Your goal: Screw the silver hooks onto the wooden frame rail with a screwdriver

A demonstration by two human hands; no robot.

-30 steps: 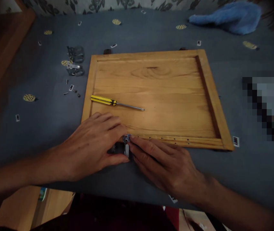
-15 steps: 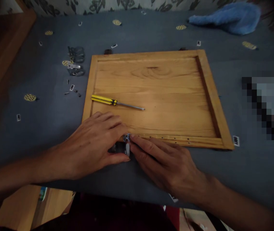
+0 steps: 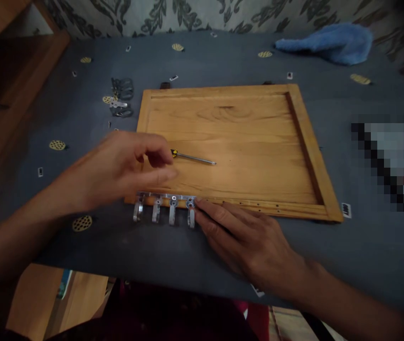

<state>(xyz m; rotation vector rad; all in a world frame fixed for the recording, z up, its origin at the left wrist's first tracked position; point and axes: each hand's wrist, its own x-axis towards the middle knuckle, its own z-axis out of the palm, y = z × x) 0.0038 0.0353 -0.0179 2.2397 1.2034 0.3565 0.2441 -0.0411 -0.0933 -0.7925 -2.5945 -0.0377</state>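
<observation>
A wooden framed panel [image 3: 233, 132] lies flat in the middle of the tabletop. Along its near rail several silver metal hooks [image 3: 157, 210] sit in a row, their curved ends sticking out past the edge. My right hand [image 3: 247, 237] has its fingertips pressed together at the rightmost metal hook [image 3: 191, 210], holding it against the rail. Slightly blurred, my left hand [image 3: 123, 163] is raised above the panel's left side, thumb and fingers apart with nothing between them. It partly covers a yellow-and-black screwdriver [image 3: 194, 158] lying on the panel; the handle is mostly hidden.
Loose hooks [image 3: 121, 90] lie in a small pile left of the panel, with a screw [image 3: 109, 124] nearby. A blue cloth [image 3: 344, 42] rests at the back right. A pixelated object [image 3: 393, 161] is at the right. A wooden cabinet [image 3: 45, 66] stands at the back left.
My left hand has let go near the rightmost hook and moved up and left, uncovering the row of hooks. My right hand stays at the same hook. The view has tilted up slightly.
</observation>
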